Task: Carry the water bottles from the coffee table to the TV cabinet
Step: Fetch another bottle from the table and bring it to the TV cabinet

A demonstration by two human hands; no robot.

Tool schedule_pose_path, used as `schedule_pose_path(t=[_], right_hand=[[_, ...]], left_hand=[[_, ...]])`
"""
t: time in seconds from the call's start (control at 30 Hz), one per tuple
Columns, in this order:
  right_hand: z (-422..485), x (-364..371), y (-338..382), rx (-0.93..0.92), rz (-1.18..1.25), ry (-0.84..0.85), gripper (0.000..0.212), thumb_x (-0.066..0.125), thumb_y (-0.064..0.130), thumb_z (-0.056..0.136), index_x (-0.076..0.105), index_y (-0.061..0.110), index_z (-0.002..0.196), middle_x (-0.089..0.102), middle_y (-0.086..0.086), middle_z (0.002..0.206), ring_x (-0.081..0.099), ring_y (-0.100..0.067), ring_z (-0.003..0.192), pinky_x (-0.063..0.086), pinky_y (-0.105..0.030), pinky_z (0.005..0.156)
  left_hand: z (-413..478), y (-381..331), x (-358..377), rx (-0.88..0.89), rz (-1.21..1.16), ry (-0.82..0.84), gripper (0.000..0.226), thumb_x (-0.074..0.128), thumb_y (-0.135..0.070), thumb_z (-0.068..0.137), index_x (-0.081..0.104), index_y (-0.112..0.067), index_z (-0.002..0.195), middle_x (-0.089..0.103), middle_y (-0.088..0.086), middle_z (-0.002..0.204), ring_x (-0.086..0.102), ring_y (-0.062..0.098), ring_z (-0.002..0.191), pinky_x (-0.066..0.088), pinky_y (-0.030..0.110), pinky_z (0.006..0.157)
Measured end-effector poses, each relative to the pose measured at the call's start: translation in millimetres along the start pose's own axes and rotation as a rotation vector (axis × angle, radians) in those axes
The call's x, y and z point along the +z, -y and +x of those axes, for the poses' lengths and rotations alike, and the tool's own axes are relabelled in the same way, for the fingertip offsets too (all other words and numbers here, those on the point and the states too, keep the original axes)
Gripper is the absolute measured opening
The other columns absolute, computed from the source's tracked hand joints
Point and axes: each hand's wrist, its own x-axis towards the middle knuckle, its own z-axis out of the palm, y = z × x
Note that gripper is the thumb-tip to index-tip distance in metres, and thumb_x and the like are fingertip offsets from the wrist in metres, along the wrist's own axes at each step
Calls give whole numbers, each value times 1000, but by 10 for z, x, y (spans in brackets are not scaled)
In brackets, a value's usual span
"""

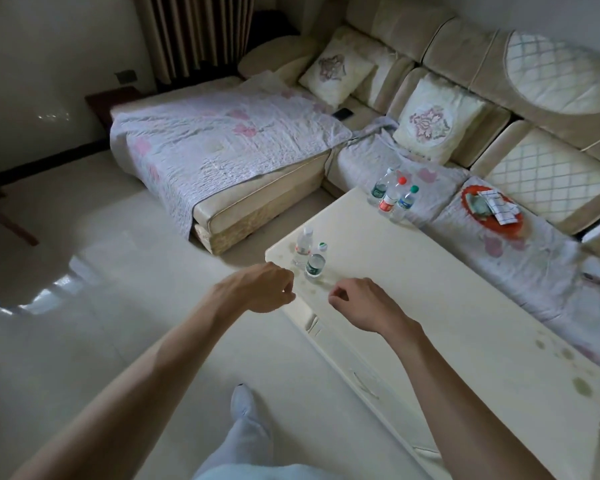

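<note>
Seemingly nothing has been carried yet. The left hand (pixel 257 289) hovers loosely curled and empty beside the corner of the worktop (pixel 430 306). Two bottles (pixel 315 263) stand just beyond and between the hands. The right hand (pixel 357 303), likewise curled and empty, hangs above the worktop. Three more bottles (pixel 390 199) wait well beyond it, near the sofa (pixel 551 174). No cabinet shows, and nothing seems to block the reach.
</note>
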Motion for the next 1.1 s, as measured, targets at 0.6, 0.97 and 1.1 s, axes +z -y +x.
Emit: schedule_pose_path(t=[0.6,0.97,1.1], right_hand=[[1303,82,184,176,12,130,19,51,26,89,65,17,97,68,-2,101,61,-23,95,46,-30,76],[2140,171,-110,298,94,179,23,50,22,84,63,5,93,69,-12,105,62,-31,99,48,-35,74],[2543,161,-362,385,191,156,32,49,16,82,61,-1,106,65,-18,114,58,-36,109,51,-41,88]], left_hand=[[1186,1030,-111,60,-73,119,32,45,-29,96,65,-6,106,68,13,114,62,31,104,51,36,86],[1888,1184,-143,-7,-151,144,29,44,-21,94,65,-3,102,69,15,105,64,31,95,52,37,81],[2226,1193,-183,-37,-184,155,27,44,-18,93,64,-1,100,69,17,100,63,33,93,51,38,78]])
